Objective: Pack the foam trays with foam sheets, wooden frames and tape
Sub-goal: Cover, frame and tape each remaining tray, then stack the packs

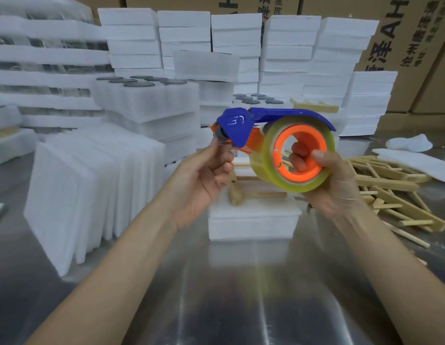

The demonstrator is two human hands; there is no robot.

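There were two hands, the left hand and the right hand, holding one tape dispenser with one roll of tape. Just beyond them stood one foam tray bearing one wooden frame. The pile of wooden frames right of the right hand and the row of foam sheets left of the left hand overlapped too much to count.

Bare metal table stretches across the lower middle of the frame, passable up to the foam tray at centre. A leaning row of foam sheets blocks the left, a heap of wooden frames crowds the right, and foam stacks wall the top.
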